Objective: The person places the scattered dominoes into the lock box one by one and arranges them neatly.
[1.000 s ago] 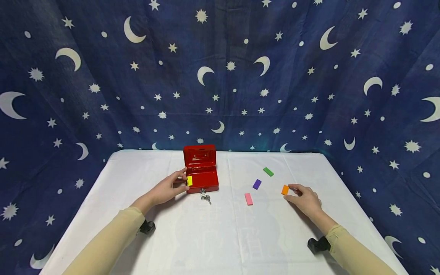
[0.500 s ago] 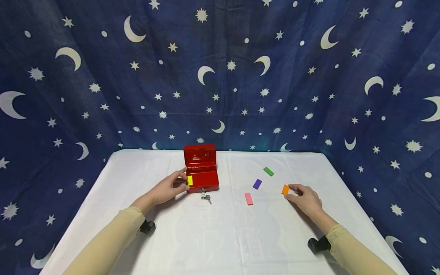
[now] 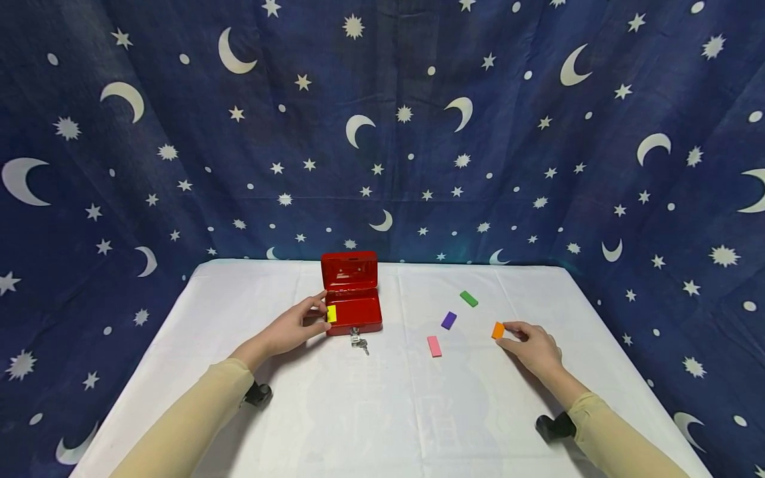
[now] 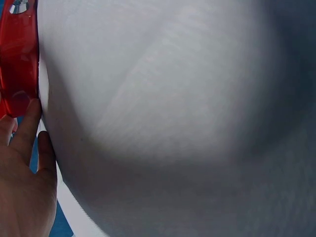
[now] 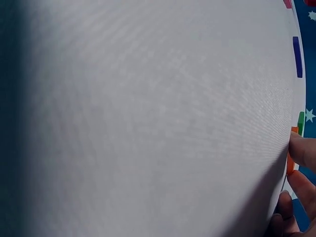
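A small red cash box (image 3: 354, 312) stands on the table with its lid (image 3: 349, 271) raised. Inside, against its left wall, is a yellow block (image 3: 331, 314). My left hand (image 3: 293, 326) holds the box's left side, thumb at the front corner and a fingertip toward the back. In the left wrist view, the fingers meet the end of the red cash box (image 4: 19, 59). My right hand (image 3: 534, 348) pinches an orange block (image 3: 498, 330) between thumb and finger, close over the table. The right wrist view shows that orange block (image 5: 290, 164) partly hidden by fingertips.
Between the box and my right hand lie a pink block (image 3: 434, 346), a purple block (image 3: 449, 320) and a green block (image 3: 469, 299). A lock with keys (image 3: 360, 343) hangs at the box's front. A starry blue curtain (image 3: 412, 179) rises behind the white tablecloth (image 3: 382, 411).
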Motion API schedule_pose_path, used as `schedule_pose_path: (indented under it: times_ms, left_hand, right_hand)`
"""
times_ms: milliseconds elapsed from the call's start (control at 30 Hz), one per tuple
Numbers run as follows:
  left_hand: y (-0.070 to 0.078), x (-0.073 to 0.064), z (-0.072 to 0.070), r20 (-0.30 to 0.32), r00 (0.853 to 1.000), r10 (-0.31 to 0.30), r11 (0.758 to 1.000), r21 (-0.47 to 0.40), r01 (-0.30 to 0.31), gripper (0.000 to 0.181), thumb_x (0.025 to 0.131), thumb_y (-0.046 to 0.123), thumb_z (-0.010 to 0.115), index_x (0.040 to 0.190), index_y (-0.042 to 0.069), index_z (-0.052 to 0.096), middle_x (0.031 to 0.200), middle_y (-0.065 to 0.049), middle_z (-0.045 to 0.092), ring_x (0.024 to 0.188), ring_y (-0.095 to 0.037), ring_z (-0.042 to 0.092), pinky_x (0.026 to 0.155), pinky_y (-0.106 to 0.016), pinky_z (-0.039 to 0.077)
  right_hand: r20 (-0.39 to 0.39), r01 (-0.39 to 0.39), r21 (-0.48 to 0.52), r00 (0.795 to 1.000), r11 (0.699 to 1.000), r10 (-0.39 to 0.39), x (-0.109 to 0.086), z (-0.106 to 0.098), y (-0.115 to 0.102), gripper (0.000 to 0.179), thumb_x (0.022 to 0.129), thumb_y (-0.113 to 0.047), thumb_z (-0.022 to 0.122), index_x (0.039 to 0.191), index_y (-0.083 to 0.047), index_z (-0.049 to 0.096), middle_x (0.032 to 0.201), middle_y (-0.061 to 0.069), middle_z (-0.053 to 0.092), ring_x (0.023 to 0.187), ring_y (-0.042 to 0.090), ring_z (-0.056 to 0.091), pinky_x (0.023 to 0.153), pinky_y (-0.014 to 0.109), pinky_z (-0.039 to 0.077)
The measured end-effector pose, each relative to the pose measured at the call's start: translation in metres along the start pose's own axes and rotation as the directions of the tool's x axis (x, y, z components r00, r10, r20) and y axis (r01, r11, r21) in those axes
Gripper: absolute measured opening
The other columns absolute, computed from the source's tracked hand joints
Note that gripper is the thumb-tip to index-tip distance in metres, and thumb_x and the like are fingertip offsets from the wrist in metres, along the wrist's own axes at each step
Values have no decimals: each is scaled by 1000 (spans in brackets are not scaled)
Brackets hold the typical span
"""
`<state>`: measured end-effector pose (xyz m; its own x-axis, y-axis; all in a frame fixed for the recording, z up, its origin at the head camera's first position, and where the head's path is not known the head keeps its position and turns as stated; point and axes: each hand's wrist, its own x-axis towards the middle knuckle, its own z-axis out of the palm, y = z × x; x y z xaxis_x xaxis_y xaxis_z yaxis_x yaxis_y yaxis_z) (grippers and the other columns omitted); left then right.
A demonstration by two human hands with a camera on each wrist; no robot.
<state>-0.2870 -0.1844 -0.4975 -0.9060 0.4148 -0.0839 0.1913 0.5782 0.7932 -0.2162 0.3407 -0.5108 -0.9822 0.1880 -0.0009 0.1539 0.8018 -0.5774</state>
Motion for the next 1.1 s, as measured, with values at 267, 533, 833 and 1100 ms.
schedule_pose_path:
  times_ms: [267, 533, 833, 1100]
  left_hand:
    - [0, 0, 1, -3, 1000, 6, 1000, 12, -6, 41, 96, 43, 70, 123, 17, 55, 168, 4, 24, 140, -26, 48, 103, -47, 48]
    - [-1, 1, 0, -3, 1000, -11, 1000, -5, 11, 42, 95, 44, 71, 123, 17, 55, 168, 5, 24, 140, -27, 47, 74, -35, 57]
    - [0, 1, 0, -2, 1000, -13, 1000, 18, 13, 41, 95, 45, 71, 122, 18, 55, 168, 3, 24, 140, -28, 47, 82, -34, 56]
    - [-1, 3, 0, -7, 1000, -20, 1000, 10, 20, 39, 95, 42, 72, 121, 19, 56, 168, 3, 26, 139, -28, 49, 79, -32, 56]
  right_hand:
    - [0, -3, 12, 1000, 1000, 3, 0, 0, 0, 57, 90, -39, 76, 132, -3, 65, 113, 20, 63, 107, 42, 54, 88, 59, 35]
    - [-2, -9, 7, 1000, 1000, 9, 2, -1, -1, 56, 89, -39, 77, 131, -3, 67, 118, 23, 66, 111, 43, 58, 90, 61, 38]
    - [5, 9, -8, 1000, 1000, -9, 4, -3, -1, 55, 89, -38, 77, 130, -2, 68, 111, 19, 69, 104, 39, 61, 85, 56, 43]
    - [32, 43, -50, 999, 998, -42, 5, -6, -3, 54, 89, -36, 78, 129, -2, 68, 101, 12, 67, 93, 31, 60, 77, 46, 45]
